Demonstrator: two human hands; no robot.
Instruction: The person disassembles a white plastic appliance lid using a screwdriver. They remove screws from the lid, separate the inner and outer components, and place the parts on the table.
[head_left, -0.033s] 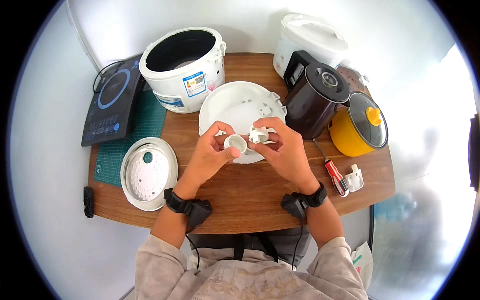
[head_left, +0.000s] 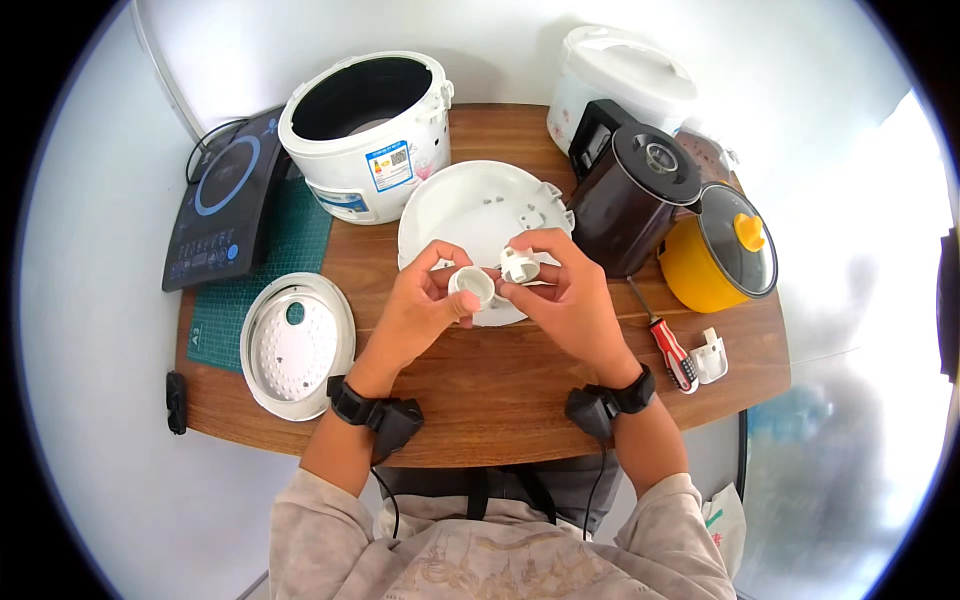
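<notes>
**Two small white parts meeting above the table's middle**

Over the one white lid (head_left: 470, 205), the left hand (head_left: 425, 305) is pinching one small round cap (head_left: 472, 284); the right hand (head_left: 565, 290) is gripping one white clip piece (head_left: 519, 266) just beside it.
</notes>
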